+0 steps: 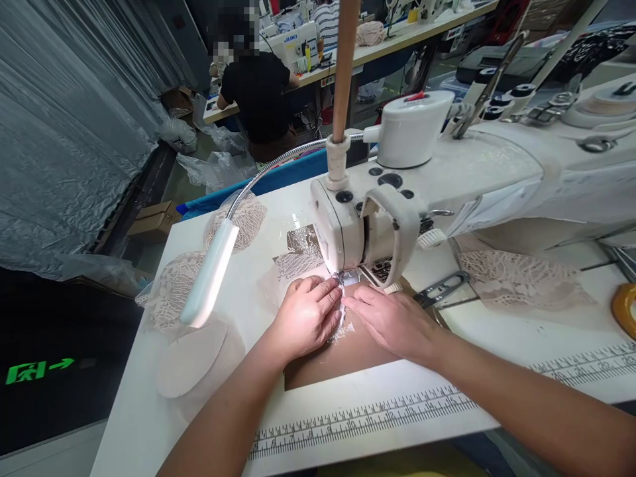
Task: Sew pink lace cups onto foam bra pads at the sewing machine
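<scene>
A white sewing machine head (pixel 330 225) stands over a brown sheet (pixel 318 371) on the table. Close in front of the presser foot, my left hand (pixel 311 311) has its fingers bent together on a narrow piece of pale fabric (pixel 342 315). Opposite it, my right hand (pixel 397 321) pinches the right edge of this fabric with thumb and forefinger. Most of the fabric is hidden under my fingers. Beyond my left hand lies a piece of lace (pixel 298 265). A shiny clear scrap (pixel 342 331) shows between the hands.
A lamp (pixel 211 275) on a bendy neck hangs at the left, above lace pieces (pixel 179 285) and pale oval cups (pixel 193 361). More lace (pixel 517 275) and a roll of tape (pixel 625 308) lie right. A printed ruler (pixel 368 421) runs along the front. A person (pixel 256 93) sits behind.
</scene>
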Tool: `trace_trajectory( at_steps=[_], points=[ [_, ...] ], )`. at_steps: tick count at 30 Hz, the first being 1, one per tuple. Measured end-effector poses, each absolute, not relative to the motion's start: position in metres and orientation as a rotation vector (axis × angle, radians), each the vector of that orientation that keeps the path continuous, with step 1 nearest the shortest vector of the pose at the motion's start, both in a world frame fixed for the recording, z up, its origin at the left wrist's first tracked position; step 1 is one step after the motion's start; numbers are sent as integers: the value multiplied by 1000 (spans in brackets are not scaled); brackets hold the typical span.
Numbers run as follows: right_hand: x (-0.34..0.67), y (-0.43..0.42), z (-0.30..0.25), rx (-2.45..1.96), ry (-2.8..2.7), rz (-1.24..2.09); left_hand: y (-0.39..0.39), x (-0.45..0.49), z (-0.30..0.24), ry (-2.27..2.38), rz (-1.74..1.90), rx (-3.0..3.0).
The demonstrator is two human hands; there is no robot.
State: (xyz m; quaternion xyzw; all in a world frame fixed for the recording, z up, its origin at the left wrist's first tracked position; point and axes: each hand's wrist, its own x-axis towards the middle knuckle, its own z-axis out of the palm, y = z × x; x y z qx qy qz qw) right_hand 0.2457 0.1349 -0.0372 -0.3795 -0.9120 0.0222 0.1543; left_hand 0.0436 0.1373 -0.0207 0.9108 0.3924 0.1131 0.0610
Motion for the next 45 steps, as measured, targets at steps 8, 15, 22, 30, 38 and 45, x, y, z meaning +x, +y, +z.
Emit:
trace_trajectory(
  at_steps=[8, 15, 22, 30, 38, 45],
  points=[
    [242, 138, -34, -1220, -2550, 20, 139, 46, -22, 1286, 336, 2762],
    [247, 137, -33, -1233, -2525, 43, 140, 35, -25, 1175, 538, 2684],
    [254, 135, -44, -1011, -2528, 152, 138, 37, -26, 1053, 550, 2769],
    [259, 132, -48, -912, -2608, 163, 136, 37, -25, 1089, 385, 2818],
    [255, 132, -41, -961, -2579, 44, 136, 41, -22, 1126, 354, 2775],
    [245, 136, -37, -1127, -2546, -34, 145, 37, -26, 1180, 395, 2756]
  ],
)
